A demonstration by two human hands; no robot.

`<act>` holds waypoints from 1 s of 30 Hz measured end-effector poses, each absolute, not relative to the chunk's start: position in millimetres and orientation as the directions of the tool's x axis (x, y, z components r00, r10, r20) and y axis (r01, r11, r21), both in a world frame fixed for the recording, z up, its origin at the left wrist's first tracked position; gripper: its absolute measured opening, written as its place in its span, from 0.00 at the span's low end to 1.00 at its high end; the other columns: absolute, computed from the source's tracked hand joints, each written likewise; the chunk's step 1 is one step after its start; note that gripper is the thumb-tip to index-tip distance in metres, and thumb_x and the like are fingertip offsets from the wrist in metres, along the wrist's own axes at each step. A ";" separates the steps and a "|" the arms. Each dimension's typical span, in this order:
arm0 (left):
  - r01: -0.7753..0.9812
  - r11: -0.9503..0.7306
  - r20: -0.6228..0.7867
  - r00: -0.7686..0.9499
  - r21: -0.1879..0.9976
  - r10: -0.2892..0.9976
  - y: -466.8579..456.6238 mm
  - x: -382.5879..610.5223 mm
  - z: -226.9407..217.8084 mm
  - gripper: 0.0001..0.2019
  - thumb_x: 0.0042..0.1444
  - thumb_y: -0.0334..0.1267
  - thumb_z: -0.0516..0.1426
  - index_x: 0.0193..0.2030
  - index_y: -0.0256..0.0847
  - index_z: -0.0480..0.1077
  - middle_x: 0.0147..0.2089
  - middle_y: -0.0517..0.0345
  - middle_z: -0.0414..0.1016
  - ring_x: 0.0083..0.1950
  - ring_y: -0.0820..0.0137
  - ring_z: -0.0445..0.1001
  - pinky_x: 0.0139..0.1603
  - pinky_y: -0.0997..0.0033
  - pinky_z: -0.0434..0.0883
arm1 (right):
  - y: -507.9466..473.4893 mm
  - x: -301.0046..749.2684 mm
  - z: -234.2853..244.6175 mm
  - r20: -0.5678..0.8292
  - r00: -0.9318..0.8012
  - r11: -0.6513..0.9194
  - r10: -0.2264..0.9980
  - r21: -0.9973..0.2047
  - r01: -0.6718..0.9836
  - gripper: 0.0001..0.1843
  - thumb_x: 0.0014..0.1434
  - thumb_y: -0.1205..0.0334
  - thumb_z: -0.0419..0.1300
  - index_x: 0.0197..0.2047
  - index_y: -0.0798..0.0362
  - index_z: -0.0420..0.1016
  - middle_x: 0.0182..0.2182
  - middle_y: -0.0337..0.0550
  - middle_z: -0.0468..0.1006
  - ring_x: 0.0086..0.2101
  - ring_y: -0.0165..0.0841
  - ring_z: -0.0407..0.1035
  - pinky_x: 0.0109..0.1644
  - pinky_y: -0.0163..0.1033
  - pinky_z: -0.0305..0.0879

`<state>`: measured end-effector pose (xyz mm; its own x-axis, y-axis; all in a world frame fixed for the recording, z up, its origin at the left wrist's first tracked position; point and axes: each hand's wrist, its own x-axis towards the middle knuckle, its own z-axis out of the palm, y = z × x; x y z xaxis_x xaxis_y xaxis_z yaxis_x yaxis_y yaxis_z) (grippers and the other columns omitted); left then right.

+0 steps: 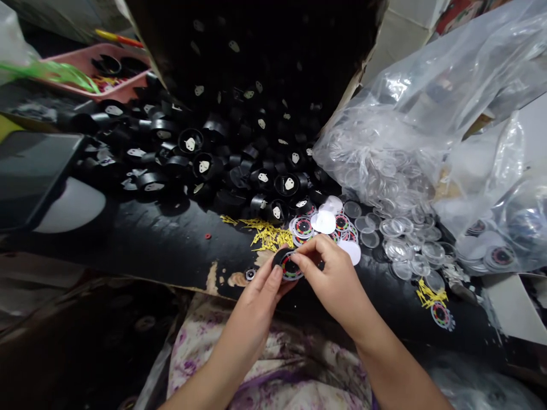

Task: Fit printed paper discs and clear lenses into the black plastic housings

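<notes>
My left hand (pixel 261 296) holds a small round black case (pixel 287 265) with a printed dial disc set in it, just above the near edge of the black table (pixel 141 245). My right hand (pixel 331 273) pinches the same piece from the right, fingertips on the dial. Right behind my hands lie loose printed dial discs (pixel 303 226), white round discs (pixel 325 221) and a heap of yellow pins (pixel 268 234). A large pile of black cases (pixel 205 165) spills from a tipped cardboard box (pixel 342 97) further back.
A clear plastic bag of transparent round lenses (pixel 384 165) lies at the right, with loose lenses (pixel 405 250) spread before it. More yellow pins (pixel 431 295) and a dial disc (pixel 442 315) sit at the right. A pink tray (pixel 123 91) stands at the back left.
</notes>
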<state>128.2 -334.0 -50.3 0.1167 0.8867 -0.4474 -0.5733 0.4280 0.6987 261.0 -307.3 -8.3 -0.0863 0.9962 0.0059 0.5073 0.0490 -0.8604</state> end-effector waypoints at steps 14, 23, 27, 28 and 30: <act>-0.426 0.491 -0.442 0.214 0.760 0.871 -342.7 116.9 -61.8 0.16 0.49 0.41 0.67 0.46 0.43 0.78 0.49 0.51 0.80 0.52 0.56 0.77 0.52 0.58 0.76 | -323.4 273.7 -10.7 -0.175 -0.194 -0.057 0.965 -0.865 0.498 0.08 0.59 0.67 0.58 0.44 0.50 0.69 0.39 0.39 0.75 0.33 0.29 0.68 0.36 0.35 0.64; -0.502 0.397 -0.486 -0.053 0.768 0.872 -351.3 87.5 -57.3 0.14 0.53 0.41 0.64 0.46 0.43 0.76 0.47 0.54 0.81 0.51 0.60 0.78 0.56 0.61 0.73 | -297.4 244.3 -20.1 -0.027 -0.335 0.294 0.942 -0.414 0.861 0.06 0.64 0.66 0.55 0.37 0.55 0.74 0.37 0.47 0.78 0.40 0.41 0.70 0.46 0.47 0.61; -0.602 0.341 -0.490 -0.097 0.722 0.867 -347.9 84.9 -50.4 0.12 0.55 0.39 0.63 0.46 0.41 0.76 0.50 0.50 0.80 0.56 0.58 0.75 0.59 0.59 0.71 | -282.4 223.4 -26.1 -0.023 -0.403 0.397 0.915 -0.140 0.907 0.07 0.63 0.67 0.54 0.39 0.59 0.73 0.37 0.55 0.76 0.40 0.47 0.69 0.44 0.51 0.60; -0.618 0.336 -0.491 -0.094 0.711 0.866 -347.3 84.6 -49.9 0.13 0.56 0.39 0.62 0.47 0.41 0.75 0.51 0.50 0.80 0.57 0.58 0.74 0.59 0.59 0.71 | -280.8 221.6 -26.3 -0.021 -0.421 0.415 0.907 -0.129 0.900 0.07 0.63 0.68 0.54 0.39 0.59 0.73 0.37 0.55 0.76 0.40 0.47 0.69 0.44 0.51 0.59; -0.654 0.335 -0.503 -0.081 0.678 0.861 -345.9 84.2 -49.8 0.14 0.57 0.39 0.62 0.50 0.44 0.74 0.54 0.51 0.78 0.57 0.58 0.74 0.58 0.59 0.73 | -279.7 222.8 -25.7 -0.015 -0.441 0.431 0.897 -0.189 0.882 0.06 0.63 0.68 0.55 0.38 0.58 0.73 0.36 0.53 0.77 0.40 0.45 0.69 0.44 0.50 0.59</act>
<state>84.2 -345.9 -49.8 -0.0810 0.8605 -0.5029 -0.6544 0.3347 0.6780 222.8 -279.7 -25.7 -0.4414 0.8972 -0.0154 0.8825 0.4310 -0.1885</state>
